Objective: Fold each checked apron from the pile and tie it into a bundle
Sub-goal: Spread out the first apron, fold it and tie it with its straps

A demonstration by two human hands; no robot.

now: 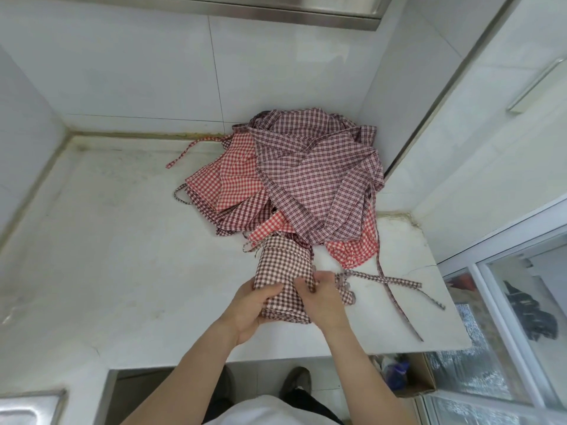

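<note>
A folded apron in dark brown and white check is held between both hands above the near edge of the white counter. The left hand is placed under and around the left side of the folded apron, with the thumb curled over the top of the cloth. The right hand is closed on the right edge of the same apron, where the cloth is pinched by the fingers. Just to the right of the right hand, a checked strap is seen lying flat on the counter, and it runs away from the hand toward the counter's right edge; whether it belongs to the held apron cannot be told. A thinner strap is laid across it and reaches toward the near corner of the counter. Beyond both hands, touching the far end of the folded apron, the pile of aprons is heaped in the corner against the tiled wall. In this pile red and white check is mixed with dark check. Far to the left of the pile, one red strap is stretched out on the counter.
</note>
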